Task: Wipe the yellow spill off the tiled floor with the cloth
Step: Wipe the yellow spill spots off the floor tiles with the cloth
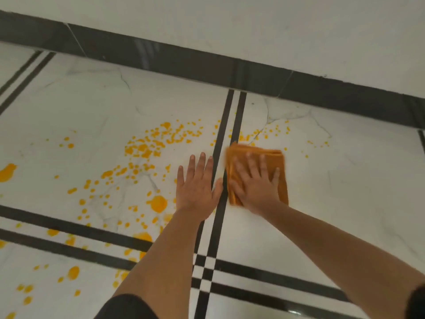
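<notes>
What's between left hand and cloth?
Head view: only the double black stripe; the left hand reaches it with its thumb, the cloth overlaps its right line.

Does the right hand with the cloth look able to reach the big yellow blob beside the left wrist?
Probably, though not directly: the left hand lies flat on the tiles between the cloth and that blob.

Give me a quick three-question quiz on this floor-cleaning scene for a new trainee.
1. True or false: the left hand presses the cloth.
2. Most of the yellow spill lies on which side of the cloth: A left, B right?
3. Fill in: the right hand lies ____ on the cloth.
Key: 1 false; 2 A; 3 flat.
</notes>
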### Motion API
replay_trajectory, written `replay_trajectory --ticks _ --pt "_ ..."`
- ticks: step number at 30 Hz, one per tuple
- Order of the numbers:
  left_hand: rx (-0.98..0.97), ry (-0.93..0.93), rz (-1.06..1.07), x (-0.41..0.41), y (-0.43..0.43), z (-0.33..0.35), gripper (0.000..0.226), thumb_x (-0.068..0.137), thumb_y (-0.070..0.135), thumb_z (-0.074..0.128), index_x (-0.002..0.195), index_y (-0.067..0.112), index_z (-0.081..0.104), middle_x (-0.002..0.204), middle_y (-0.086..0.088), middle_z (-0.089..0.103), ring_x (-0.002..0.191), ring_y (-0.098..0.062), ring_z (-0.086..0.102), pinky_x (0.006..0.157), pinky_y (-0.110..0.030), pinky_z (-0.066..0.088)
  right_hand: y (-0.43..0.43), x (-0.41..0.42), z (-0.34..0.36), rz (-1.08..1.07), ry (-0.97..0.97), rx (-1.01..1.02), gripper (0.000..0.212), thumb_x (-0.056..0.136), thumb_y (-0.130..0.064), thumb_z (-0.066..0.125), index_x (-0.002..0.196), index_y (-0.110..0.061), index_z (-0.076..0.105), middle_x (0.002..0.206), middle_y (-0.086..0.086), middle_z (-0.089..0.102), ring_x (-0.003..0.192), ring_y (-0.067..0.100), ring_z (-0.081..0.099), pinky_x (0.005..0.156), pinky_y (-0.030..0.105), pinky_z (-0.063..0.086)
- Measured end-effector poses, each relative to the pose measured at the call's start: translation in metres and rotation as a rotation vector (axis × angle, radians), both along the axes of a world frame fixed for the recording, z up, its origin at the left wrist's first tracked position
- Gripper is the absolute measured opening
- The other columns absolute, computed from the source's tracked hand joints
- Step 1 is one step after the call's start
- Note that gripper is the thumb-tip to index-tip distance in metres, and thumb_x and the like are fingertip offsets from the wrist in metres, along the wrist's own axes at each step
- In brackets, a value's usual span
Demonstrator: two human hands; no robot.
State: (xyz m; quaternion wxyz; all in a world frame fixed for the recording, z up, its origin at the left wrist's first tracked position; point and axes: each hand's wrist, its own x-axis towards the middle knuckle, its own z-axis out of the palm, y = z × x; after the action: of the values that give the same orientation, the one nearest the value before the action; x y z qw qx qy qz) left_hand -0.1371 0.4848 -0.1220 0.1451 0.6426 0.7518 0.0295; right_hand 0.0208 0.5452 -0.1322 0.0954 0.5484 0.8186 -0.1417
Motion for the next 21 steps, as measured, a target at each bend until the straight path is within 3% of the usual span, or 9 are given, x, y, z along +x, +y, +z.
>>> replay_trajectory --ticks 2,3,7,11,13,17,19,21 --pt "0.023 -0.005 0.046 0.009 0.021 -0.006 0.061 0.096 0.048 0.011 0.148 0.023 -0.007 0.157 0.003 -0.01 0.143 -0.019 -0.014 0.113 -0.042 -0.009 0.016 0.026 0.0 0.354 -0.048 0.023 0.061 0.08 -0.069 -0.01 0.138 -0.049 -0.02 0.157 -0.009 -0.015 0.144 0.026 -0.016 0.11 0.063 -0.001" --pt "0.032 0.004 0.058 0.012 0.03 -0.007 0.061 0.096 0.048 0.011 0.148 0.023 -0.006 0.157 0.003 -0.009 0.143 -0.019 -0.013 0.114 -0.042 -0.008 0.035 0.031 0.0 0.428 -0.047 0.034 0.063 0.079 -0.069 -0.013 0.138 -0.049 -0.018 0.157 -0.01 -0.011 0.144 0.024 -0.013 0.11 0.061 0.0" --pt "0.042 0.028 0.068 0.03 0.062 -0.009 0.064 0.093 0.054 0.007 0.148 0.024 -0.004 0.157 0.003 -0.007 0.143 -0.018 -0.011 0.114 -0.042 -0.006 0.122 0.018 -0.004 0.169 0.01 0.093 0.057 0.092 -0.061 0.009 0.144 -0.046 -0.005 0.158 -0.011 -0.008 0.145 0.022 -0.01 0.112 0.06 -0.002" --pt "0.037 0.037 0.003 0.048 0.082 -0.011 0.079 0.076 0.059 -0.01 0.148 0.026 -0.003 0.157 0.004 -0.004 0.144 -0.017 -0.01 0.114 -0.041 -0.005 0.128 0.046 -0.012 -0.177 0.022 0.136 0.059 0.091 -0.062 0.01 0.145 -0.044 -0.007 0.158 -0.007 -0.009 0.144 0.028 -0.011 0.111 0.06 -0.006" --pt "0.016 0.068 0.0 0.057 0.093 -0.014 0.081 0.074 0.059 -0.014 0.148 0.027 -0.005 0.157 0.004 -0.005 0.144 -0.018 -0.009 0.114 -0.042 -0.003 0.115 0.054 -0.012 -0.185 0.017 0.133 0.061 0.09 -0.064 0.009 0.145 -0.043 -0.011 0.158 -0.006 -0.012 0.144 0.03 -0.014 0.109 0.06 -0.009" --pt "0.025 0.113 -0.011 0.068 0.118 -0.02 0.081 0.073 0.058 -0.016 0.147 0.026 -0.007 0.157 0.005 -0.006 0.144 -0.018 -0.009 0.114 -0.042 -0.003 0.156 0.062 -0.009 0.166 0.028 0.16 0.058 0.091 -0.062 0.01 0.145 -0.045 -0.005 0.158 -0.01 -0.008 0.145 0.025 -0.011 0.11 0.06 -0.006" --pt "0.021 0.104 -0.03 0.078 0.126 -0.021 0.081 0.074 0.058 -0.015 0.148 0.026 -0.006 0.157 0.005 -0.006 0.144 -0.018 -0.009 0.114 -0.042 -0.004 0.187 0.083 -0.007 0.084 0.026 0.147 0.056 0.093 -0.059 0.012 0.146 -0.043 0.001 0.158 -0.011 -0.006 0.145 0.023 -0.009 0.111 0.059 -0.004" --pt "0.018 0.1 -0.067 0.09 0.135 -0.021 0.082 0.073 0.059 -0.016 0.147 0.027 -0.007 0.157 0.005 -0.008 0.143 -0.017 -0.011 0.114 -0.041 -0.006 0.195 0.116 -0.008 -0.138 0.029 0.128 0.058 0.093 -0.059 0.01 0.147 -0.041 0.0 0.158 -0.01 -0.008 0.145 0.025 -0.01 0.111 0.058 -0.005"
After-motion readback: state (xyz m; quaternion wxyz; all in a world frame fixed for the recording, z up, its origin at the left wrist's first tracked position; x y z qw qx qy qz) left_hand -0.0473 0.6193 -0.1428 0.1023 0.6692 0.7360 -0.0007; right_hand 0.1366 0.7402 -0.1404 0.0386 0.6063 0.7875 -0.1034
